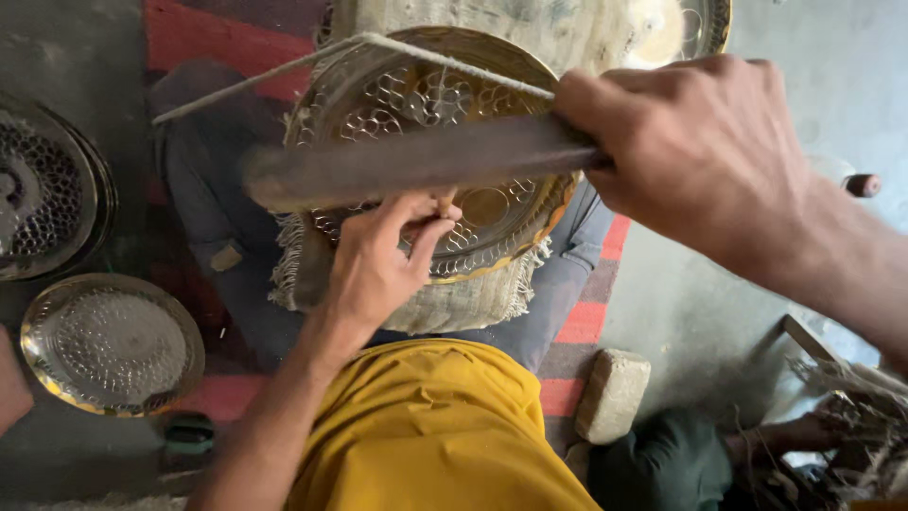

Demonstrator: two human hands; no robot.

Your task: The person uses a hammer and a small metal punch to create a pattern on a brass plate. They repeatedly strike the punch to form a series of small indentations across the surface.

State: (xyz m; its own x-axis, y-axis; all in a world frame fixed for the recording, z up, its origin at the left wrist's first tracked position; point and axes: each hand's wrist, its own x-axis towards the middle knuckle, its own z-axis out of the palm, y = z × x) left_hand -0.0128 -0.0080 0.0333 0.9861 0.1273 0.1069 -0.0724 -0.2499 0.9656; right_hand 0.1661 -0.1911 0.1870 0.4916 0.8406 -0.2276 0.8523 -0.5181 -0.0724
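Note:
A round brass plate (397, 90) with cut-out ring patterns rests on a frayed cloth (454, 303) over my lap. My right hand (681, 151) grips the end of a long dark flat file (407, 166), held across the plate and blurred by motion. My left hand (378, 260) sits on the plate's near part, fingers pinching a small thing on the surface just below the file. A thin bent rod or cord (284, 71) crosses above the plate's top edge.
Two other round metal plates lie on the floor at left: a dark perforated one (43, 194) and a shiny brass one (109, 345). A stone block (613, 396) sits near my right knee. Fibrous scraps and another person's limb (794, 435) are at lower right.

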